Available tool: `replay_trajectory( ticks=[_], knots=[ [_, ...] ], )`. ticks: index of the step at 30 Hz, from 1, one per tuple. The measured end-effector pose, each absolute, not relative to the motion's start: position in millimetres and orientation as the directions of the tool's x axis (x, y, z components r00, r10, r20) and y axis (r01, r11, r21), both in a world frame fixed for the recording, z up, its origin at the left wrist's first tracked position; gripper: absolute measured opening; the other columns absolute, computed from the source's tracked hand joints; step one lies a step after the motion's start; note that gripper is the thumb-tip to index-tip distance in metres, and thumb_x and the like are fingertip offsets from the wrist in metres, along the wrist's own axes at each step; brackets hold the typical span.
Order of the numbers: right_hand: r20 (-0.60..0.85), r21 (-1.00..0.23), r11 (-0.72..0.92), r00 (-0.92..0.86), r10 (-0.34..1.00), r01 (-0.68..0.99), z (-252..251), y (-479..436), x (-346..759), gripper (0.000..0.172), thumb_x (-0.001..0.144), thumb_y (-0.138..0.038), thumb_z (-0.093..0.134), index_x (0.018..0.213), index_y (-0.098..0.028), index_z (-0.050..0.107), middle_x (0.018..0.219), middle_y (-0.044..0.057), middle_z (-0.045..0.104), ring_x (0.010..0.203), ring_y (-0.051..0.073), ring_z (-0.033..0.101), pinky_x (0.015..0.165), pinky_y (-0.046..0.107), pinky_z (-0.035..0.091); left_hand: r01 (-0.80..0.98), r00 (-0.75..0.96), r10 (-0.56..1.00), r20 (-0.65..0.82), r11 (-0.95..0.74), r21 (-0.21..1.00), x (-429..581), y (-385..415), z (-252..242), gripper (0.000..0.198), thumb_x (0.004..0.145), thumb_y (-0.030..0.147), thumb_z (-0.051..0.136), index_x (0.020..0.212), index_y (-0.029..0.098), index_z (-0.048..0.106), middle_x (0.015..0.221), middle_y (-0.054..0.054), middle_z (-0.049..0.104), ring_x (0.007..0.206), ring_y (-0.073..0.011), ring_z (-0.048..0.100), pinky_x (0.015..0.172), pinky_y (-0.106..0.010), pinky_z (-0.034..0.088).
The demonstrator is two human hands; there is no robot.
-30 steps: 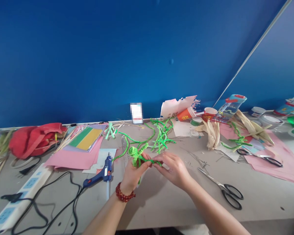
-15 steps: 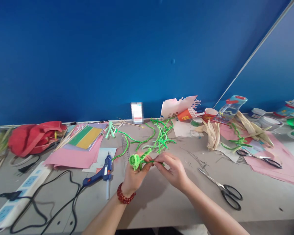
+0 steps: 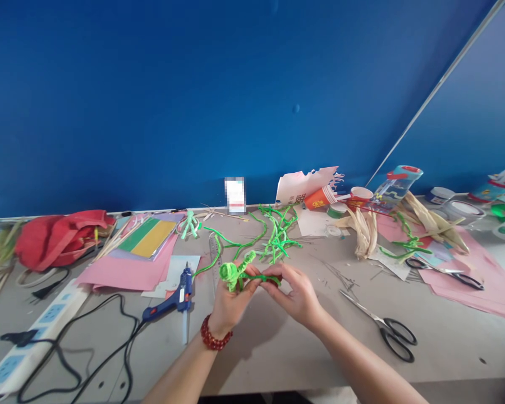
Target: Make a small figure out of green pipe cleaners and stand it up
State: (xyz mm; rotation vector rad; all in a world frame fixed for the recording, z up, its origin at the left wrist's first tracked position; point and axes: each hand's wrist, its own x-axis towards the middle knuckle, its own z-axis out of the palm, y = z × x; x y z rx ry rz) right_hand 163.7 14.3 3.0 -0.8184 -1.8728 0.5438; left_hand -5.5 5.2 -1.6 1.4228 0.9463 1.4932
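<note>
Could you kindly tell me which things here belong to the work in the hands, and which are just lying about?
Belonging: the green pipe-cleaner coil, held by the left hand and the right hand; the loose green pipe cleaners.
Lying about: the blue glue gun, the ruler, the scissors, the pink paper, the red cloth bundle.

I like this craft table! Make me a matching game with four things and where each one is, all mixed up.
Things:
1. green pipe cleaner
2. red bead bracelet
3. blue hot glue gun
4. black-handled scissors

Places:
A. around the wrist of the left hand
B. on the table, right of the right hand
C. held in both hands
D. on the table, left of the left hand

Right pairs: 1-C, 2-A, 3-D, 4-B
</note>
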Motion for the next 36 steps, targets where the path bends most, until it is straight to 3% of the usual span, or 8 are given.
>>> replay_trajectory(
  ticks=[6, 10, 19, 24, 30, 36],
  knots=[
    [0.589, -0.727, 0.632, -0.229, 0.775, 0.269, -1.4, 13.9, 161.9, 0.005, 0.088, -0.025, 0.063, 0.089, -0.021, 0.061, 0.074, 0.003, 0.067, 0.062, 0.014, 0.059, 0.059, 0.025, 0.048, 0.054, 0.009, 0.874, 0.487, -0.486, 0.872, -8.3, 4.2, -9.7, 0.005, 0.083, 0.021, 0.068, 0.086, 0.022, 0.065, 0.084, -0.004, 0.066, 0.081, -0.0205, 0.065, 0.077, -0.035, 0.054],
    [0.495, -0.825, 0.529, -0.198, 0.846, 0.199, -2.3, 12.9, 160.5, 0.01, 0.085, -0.029, 0.066, 0.086, -0.02, 0.061, 0.073, 0.002, 0.066, 0.062, 0.014, 0.059, 0.058, 0.024, 0.05, 0.075, 0.02, 0.881, 0.473, -0.473, 0.878, -8.8, 3.4, -9.1, 0.003, 0.085, 0.023, 0.066, 0.088, 0.022, 0.065, 0.087, -0.006, 0.067, 0.084, -0.0219, 0.065, 0.08, -0.036, 0.052],
    [0.34, -0.94, 0.331, -0.244, 0.908, -0.081, -7.4, 13.3, 157.9, 0.026, 0.083, -0.043, 0.069, 0.081, -0.019, 0.059, 0.073, 0.001, 0.06, 0.059, 0.012, 0.053, 0.052, 0.023, 0.048, 0.049, 0.002, 0.897, 0.441, -0.441, 0.896, -6.2, 0.7, -0.5, 0.008, 0.083, 0.025, 0.068, 0.08, 0.023, 0.061, 0.082, -0.005, 0.067, 0.073, -0.0198, 0.061, 0.065, -0.032, 0.049],
    [0.276, -0.948, 0.216, -0.27, 0.922, -0.234, -8.4, 13.1, 155.9, 0.028, 0.081, -0.042, 0.072, 0.079, -0.02, 0.056, 0.075, 0.0, 0.057, 0.053, 0.009, 0.048, 0.045, 0.021, 0.044, 0.021, -0.013, 0.904, 0.428, -0.428, 0.904, -5.7, 0.2, 0.9, 0.01, 0.08, 0.025, 0.071, 0.079, 0.023, 0.062, 0.081, -0.005, 0.066, 0.07, -0.019, 0.06, 0.061, -0.031, 0.048],
    [0.227, -0.956, 0.156, -0.286, 0.931, -0.249, -6.3, 13.6, 156.8, 0.031, 0.081, -0.045, 0.071, 0.075, -0.019, 0.055, 0.068, -0.001, 0.055, 0.05, 0.008, 0.047, 0.044, 0.021, 0.042, -0.012, -0.007, 0.914, 0.405, -0.405, 0.914, -6.0, 0.8, 0.0, 0.011, 0.08, 0.029, 0.071, 0.08, 0.022, 0.061, 0.079, -0.005, 0.067, 0.074, -0.021, 0.063, 0.066, -0.033, 0.052],
    [0.191, -0.949, 0.094, -0.311, 0.931, -0.3, -7.7, 13.1, 156.5, 0.029, 0.083, -0.043, 0.071, 0.076, -0.019, 0.055, 0.069, -0.002, 0.055, 0.05, 0.008, 0.048, 0.045, 0.021, 0.042, -0.018, 0.004, 0.892, 0.451, -0.451, 0.892, -5.5, 1.7, -5.7, 0.008, 0.082, 0.022, 0.069, 0.085, 0.022, 0.061, 0.082, -0.004, 0.066, 0.078, -0.019, 0.064, 0.07, -0.031, 0.054]
  ],
)
